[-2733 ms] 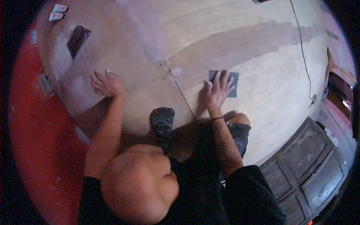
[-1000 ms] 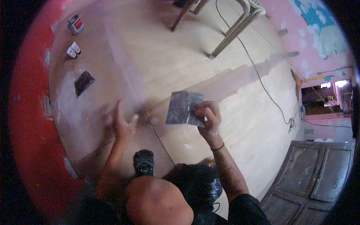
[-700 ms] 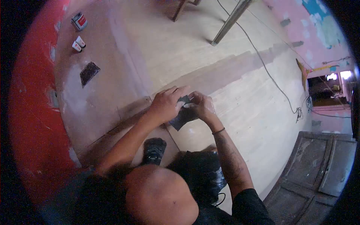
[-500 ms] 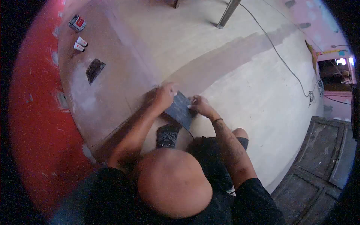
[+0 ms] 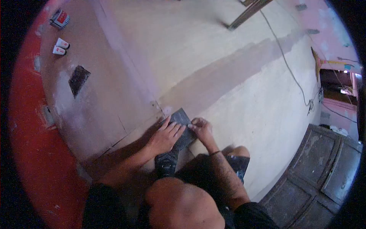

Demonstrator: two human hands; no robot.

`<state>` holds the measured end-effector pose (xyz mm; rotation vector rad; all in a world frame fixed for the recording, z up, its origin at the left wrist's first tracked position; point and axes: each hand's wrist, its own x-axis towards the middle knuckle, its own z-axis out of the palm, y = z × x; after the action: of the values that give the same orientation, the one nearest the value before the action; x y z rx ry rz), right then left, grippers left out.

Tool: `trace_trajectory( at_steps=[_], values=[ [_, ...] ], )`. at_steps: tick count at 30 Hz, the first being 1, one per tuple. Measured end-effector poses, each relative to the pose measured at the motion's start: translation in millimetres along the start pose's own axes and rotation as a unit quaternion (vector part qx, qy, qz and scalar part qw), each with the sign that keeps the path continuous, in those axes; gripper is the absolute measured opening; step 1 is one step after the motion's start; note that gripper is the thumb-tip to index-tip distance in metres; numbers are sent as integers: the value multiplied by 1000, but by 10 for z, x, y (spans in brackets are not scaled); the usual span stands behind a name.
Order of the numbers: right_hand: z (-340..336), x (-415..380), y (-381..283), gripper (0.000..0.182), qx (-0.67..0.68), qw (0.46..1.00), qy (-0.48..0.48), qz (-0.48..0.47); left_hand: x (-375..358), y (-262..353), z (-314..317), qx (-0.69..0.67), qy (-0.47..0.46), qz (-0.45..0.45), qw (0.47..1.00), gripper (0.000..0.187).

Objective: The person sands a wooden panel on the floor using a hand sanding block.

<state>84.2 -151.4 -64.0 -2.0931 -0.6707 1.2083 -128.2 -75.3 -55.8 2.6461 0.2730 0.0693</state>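
Observation:
A dark grey sheet of sandpaper lies in front of my knees, near a joint in the floor. My left hand rests over its left side, fingers stretched out and slightly spread on top. At the right edge my right hand pinches the sheet between thumb and fingers. Part of the sheet is hidden under my left fingers. My black shoe is just below it. Another dark, angular piece lies apart on the brown floor to the left, on a whitish smear.
A can with a red label and two white tubes stand at the upper left. A red wall borders the left. A table leg, a cable and a dark panelled door are to the right.
My left hand has moved from the sheet's upper left edge to lie flat across it. The sheet has shifted lower and turned, my right hand following it. The view has tilted.

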Motion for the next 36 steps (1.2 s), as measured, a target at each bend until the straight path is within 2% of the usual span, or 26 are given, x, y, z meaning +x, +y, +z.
trace_trajectory(
  at_steps=[2, 5, 6, 7, 9, 11, 13, 14, 15, 18, 19, 20, 22, 24, 27, 29, 30, 31, 32, 33, 34, 35, 36],
  values=[
    [42, 11, -29, 13, -23, 1000, 9, -1, 209, -12, -44, 96, -65, 4, 993, 51],
    [2, 51, 76, 9, -77, 997, -13, -26, 249, 93, -3, -2, -51, -2, 999, 51],
    [-30, 20, -47, 8, -26, 999, -22, 39, 225, 86, 18, -6, 4, 2, 1000, 51],
    [-51, 19, -149, 7, 26, 994, -27, 101, 224, 42, 52, -9, -3, 9, 1000, 51],
    [-50, 18, -167, 6, -6, 994, -17, 109, 249, -24, 186, -85, 91, -9, 992, 50],
    [-46, -12, -130, 9, 167, 977, 7, 132, 285, -85, 274, -129, 69, -9, 989, 50],
    [-70, -36, -59, 11, 175, 975, 7, 135, 309, -140, 219, -164, 81, -22, 983, 59],
    [-59, -14, 39, 12, 227, 966, 0, 123, 304, -165, 180, -190, 59, -22, 980, 67],
    [-90, 13, 80, 13, 275, 955, -10, 110, 304, -189, 150, -188, 65, -29, 980, 67],
    [-135, 44, 60, 14, 276, 953, -39, 122, 316, -158, 122, -116, -24, -29, 993, 90],
    [-163, 62, 51, 14, 297, 947, -46, 111, 327, -116, 94, -113, -19, -30, 993, 90],
    [-248, 64, 54, 15, 268, 946, -86, 159, 352, -102, 69, -103, -23, -37, 994, 93],
    [-265, 67, 47, 16, 281, 949, -72, 124, 393, -85, 97, -76, -11, -50, 996, 95],
    [-283, 335, -123, 19, 302, 951, -46, 45, 560, -247, 142, -21, 26, -43, 999, 93],
    [-244, 31, 139, 22, 340, 940, -21, 31, 499, -142, 211, 7, 43, -40, 998, 86],
    [-451, 12, 243, 23, 283, 950, -84, 104, 484, -104, 130, 62, -2, -48, 997, 79],
    [-577, 50, 247, 23, 188, 978, -53, 67, 476, -135, 75, 69, -7, -43, 997, 79],
    [-754, 102, 279, 22, 179, 979, -46, 82, 495, -117, 33, 47, -16, -43, 998, 80],
    [-881, 367, 735, 22, 52, 998, 27, -24, 511, -111, 7, 22, -25, -43, 999, 81],
    [-1115, 413, 717, 22, -65, 992, 95, -60, 543, -79, -8, 24, -29, -39, 999, 81],
    [-1286, 501, 724, 22, -50, 987, 149, -14, 581, -91, -25, 25, -53, -39, 998, 84],
    [-1497, 558, 694, 29, -104, 972, 198, -67, 670, -136, -52, 28, -75, -37, 996, 86],
    [-1652, 534, 434, 29, -152, 956, 251, -31, 777, -179, -72, 31, -81, -33, 996, 86]
  ],
)
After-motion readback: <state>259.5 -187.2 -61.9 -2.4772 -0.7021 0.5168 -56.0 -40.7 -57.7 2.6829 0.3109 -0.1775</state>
